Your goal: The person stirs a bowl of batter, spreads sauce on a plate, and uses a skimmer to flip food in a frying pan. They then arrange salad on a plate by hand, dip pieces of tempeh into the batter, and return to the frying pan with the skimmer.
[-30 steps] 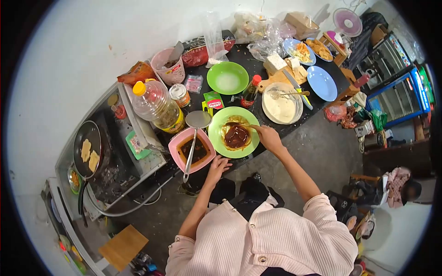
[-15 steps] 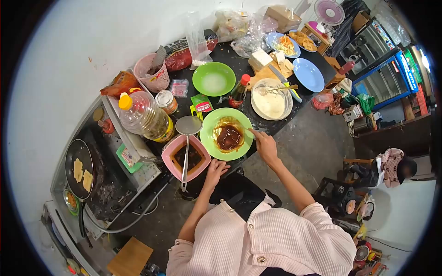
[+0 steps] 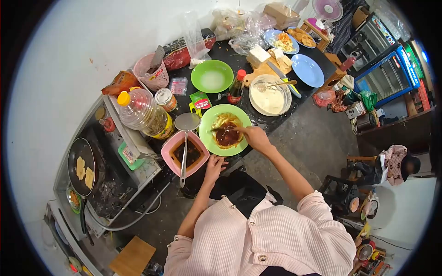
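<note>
A: ok so what are the hands up to here?

B: Right hand (image 3: 256,138) is clamped on a thin-handled spoon (image 3: 221,130), fingers closed, with the spoon's tip down in the glossy dark brown sauce (image 3: 227,137). That sauce sits in the middle of a light green round plate (image 3: 206,139) by the near edge of the black tabletop (image 3: 264,121).

A: and the other hand?

B: Left hand (image 3: 215,168) is open, fingers spread a bit, between the plate and a pink square bowl (image 3: 166,160) of dark liquid. Can't tell if it's touching either. There's a long-handled metal strainer (image 3: 187,122) lying over that bowl.

A: what else is around the plate?

B: Red-capped dark glass bottle (image 3: 235,88) just past it, plus a brighter green bowl (image 3: 196,82) with cloudy liquid. A clear bowl of pale batter (image 3: 270,100) is off to the right, with its own spoon in it. Way over left, 2 yellowish flat pieces (image 3: 84,173) are in a black frying pan (image 3: 73,155).
</note>
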Tool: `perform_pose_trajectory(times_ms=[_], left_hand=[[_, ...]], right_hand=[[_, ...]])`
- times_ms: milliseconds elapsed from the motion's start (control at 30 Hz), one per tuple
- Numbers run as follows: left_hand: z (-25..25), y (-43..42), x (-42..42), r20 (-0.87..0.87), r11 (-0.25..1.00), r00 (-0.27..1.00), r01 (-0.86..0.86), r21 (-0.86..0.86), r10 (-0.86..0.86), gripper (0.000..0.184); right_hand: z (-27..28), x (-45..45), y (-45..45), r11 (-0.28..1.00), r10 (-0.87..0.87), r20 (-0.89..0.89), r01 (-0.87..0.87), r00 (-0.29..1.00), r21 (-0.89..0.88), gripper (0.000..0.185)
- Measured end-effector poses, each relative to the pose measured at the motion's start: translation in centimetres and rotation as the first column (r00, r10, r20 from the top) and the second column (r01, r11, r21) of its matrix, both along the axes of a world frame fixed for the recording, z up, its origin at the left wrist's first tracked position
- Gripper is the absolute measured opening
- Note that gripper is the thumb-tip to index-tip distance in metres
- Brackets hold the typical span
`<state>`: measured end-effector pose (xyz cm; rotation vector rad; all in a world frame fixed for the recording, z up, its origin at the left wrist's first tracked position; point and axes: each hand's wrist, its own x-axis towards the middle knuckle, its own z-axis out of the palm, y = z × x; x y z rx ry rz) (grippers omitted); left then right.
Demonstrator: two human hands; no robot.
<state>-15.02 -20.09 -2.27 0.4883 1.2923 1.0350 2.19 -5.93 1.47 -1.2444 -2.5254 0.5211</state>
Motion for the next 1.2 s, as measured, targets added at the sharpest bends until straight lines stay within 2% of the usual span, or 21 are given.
perform_pose_trajectory(times_ms=[33,133,167,267,367,467,500,633,667,833,933,967,1067,1167,1200], left_hand=[[0.0,-0.1,-0.1,0.019,1.0,1.0,0.009,0.007,-0.009,0.027],[0.0,-0.3,-0.2,0.037,1.0,0.999,-0.007,0.007,0.007,0.028],[-0.2,-0.4,-0.2,0.033,1.0,0.999,-0.007,0.009,0.006,0.027],[0.1,-0.5,-0.2,0.029,1.0,0.999,0.016,0.013,-0.016,0.027],[0.7,-0.5,-0.1,0.031,1.0,0.999,0.016,0.011,-0.016,0.027],[0.4,-0.5,0.0,0.034,1.0,0.999,0.01,0.015,-0.011,0.027],[0.4,-0.5,-0.1,0.026,1.0,0.999,0.027,0.016,-0.027,0.028],[0.5,-0.5,0.0,0.04,0.999,0.999,0.031,0.01,-0.032,0.029],[0.3,-0.5,0.0,0.029,0.999,0.999,0.041,0.005,-0.041,0.029],[0.3,-0.6,-0.2,0.045,0.999,0.998,0.039,0.025,-0.04,0.029],[0.4,-0.6,-0.1,0.042,0.999,0.998,0.041,0.001,-0.041,0.03],[0.5,-0.7,0.0,0.042,0.999,0.998,0.051,0.002,-0.051,0.03],[0.7,-0.7,-0.1,0.042,0.998,0.997,0.057,0.005,-0.057,0.03],[0.3,-1.0,-0.3,0.065,0.999,0.997,0.042,0.025,-0.044,0.032],[0.2,-0.9,-0.3,0.064,0.999,0.997,0.035,0.014,-0.036,0.032]], right_hand=[[1.2,0.0,-0.4,0.998,0.04,0.048,-0.038,0.998,-0.056,0.031],[1.3,0.5,0.9,0.998,-0.05,-0.103,0.052,0.993,0.017,0.03],[1.1,0.5,1.6,0.991,-0.127,-0.023,0.128,0.992,0.045,0.03],[1.5,1.0,1.9,0.995,-0.096,0.067,0.093,0.993,0.048,0.031],[1.4,2.3,0.9,0.995,0.009,0.002,-0.009,1.0,-0.1,0.03],[1.4,2.4,1.1,0.989,-0.136,-0.104,0.129,0.985,-0.077,0.029],[1.1,2.4,1.3,0.986,-0.163,-0.076,0.16,0.984,-0.045,0.028],[1.8,2.8,-0.7,0.99,-0.07,-0.014,0.068,0.997,-0.124,0.025],[2.4,2.8,-1.4,0.994,-0.07,-0.078,0.063,0.995,-0.089,0.025],[2.2,3.4,-2.5,0.986,-0.106,-0.016,0.103,0.994,-0.13,0.025],[2.2,1.5,-2.5,0.986,-0.163,-0.035,0.162,0.986,-0.031,0.026],[2.4,0.9,-2.8,0.984,-0.141,0.034,0.144,0.989,-0.105,0.026],[3.0,0.7,-2.9,0.982,-0.111,0.056,0.118,0.992,-0.146,0.025],[3.1,0.7,-1.0,0.974,-0.222,-0.075,0.218,0.972,-0.054,0.025],[2.8,0.7,-0.1,0.974,-0.224,-0.059,0.225,0.973,0.006,0.026]])
